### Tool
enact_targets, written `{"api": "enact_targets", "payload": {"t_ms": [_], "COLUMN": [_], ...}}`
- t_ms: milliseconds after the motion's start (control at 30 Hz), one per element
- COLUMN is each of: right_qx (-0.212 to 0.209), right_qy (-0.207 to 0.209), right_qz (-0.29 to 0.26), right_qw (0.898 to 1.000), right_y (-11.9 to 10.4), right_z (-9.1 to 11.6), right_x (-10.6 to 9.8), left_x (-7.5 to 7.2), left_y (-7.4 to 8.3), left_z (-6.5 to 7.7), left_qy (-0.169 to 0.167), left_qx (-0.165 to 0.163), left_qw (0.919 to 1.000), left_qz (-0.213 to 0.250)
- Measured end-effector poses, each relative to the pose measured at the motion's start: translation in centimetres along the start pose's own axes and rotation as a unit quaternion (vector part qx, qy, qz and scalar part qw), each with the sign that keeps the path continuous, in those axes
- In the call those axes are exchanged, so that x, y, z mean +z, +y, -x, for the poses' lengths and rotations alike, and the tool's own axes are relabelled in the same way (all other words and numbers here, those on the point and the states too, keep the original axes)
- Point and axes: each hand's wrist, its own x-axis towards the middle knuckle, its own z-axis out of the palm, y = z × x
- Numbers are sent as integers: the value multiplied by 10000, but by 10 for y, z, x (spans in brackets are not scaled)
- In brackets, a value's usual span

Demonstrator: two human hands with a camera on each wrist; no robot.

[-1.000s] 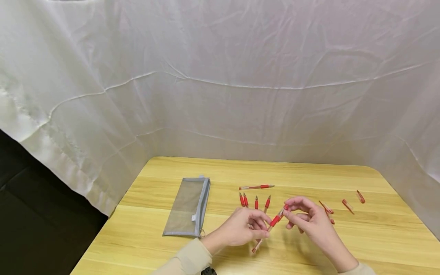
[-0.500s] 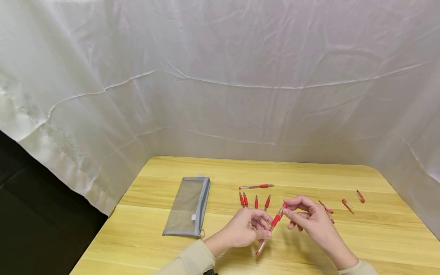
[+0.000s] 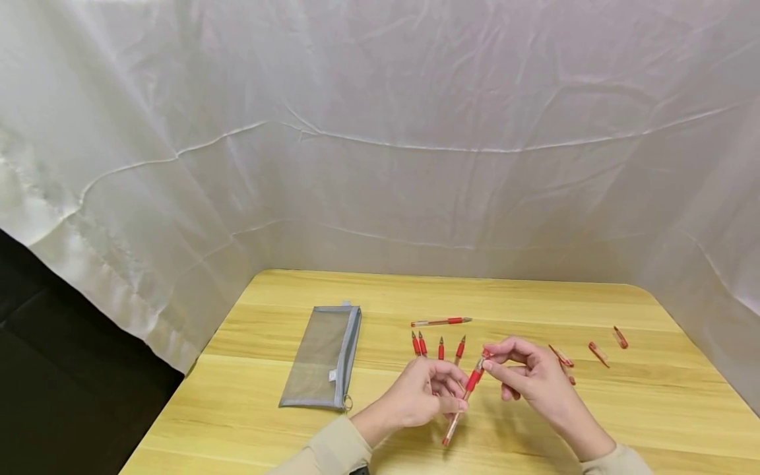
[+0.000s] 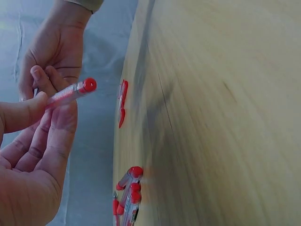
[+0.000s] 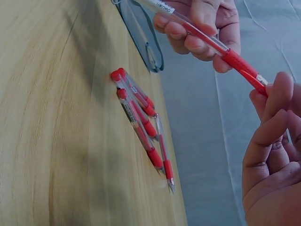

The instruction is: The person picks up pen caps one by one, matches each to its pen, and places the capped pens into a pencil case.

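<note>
My left hand grips the clear barrel of a red gel pen between thumb and fingers, the pen tilted with its tip end up and to the right. At that end my right hand pinches the red pen cap between thumb and index finger. From the right wrist view, the cap's clip lies along the pen's red rubber grip, and the fingers cover the tip. The red end plug points toward the left wrist camera. Behind my left hand, several uncapped pens lie side by side, partly hidden.
One uncapped pen lies crosswise farther back on the wooden table. To the left is a grey mesh zip pouch. Several loose caps are scattered at the right. White curtains hang around the back and sides.
The held pen has swung steeper, its rear end shifting slightly right and down. Both hands keep their holds, and the right hand with the cap has moved slightly left.
</note>
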Motion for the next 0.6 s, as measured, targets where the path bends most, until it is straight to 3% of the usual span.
{"api": "enact_targets", "payload": {"t_ms": [367,467,600], "right_qx": [40,65,-55], "right_qy": [40,25,-28], "right_qz": [103,129,292], "right_qw": [9999,9999,9996], "right_y": [7,9,10], "right_z": [2,3,3], "right_x": [5,5,3], "left_x": [-1,-2,-5], "left_y": [-3,-6,-8], "left_z": [3,3,0], "left_qy": [-113,-209,-159], "left_qx": [-211,-178,-97], "left_qw": [9995,9996,9982], "left_qz": [207,30,-575]}}
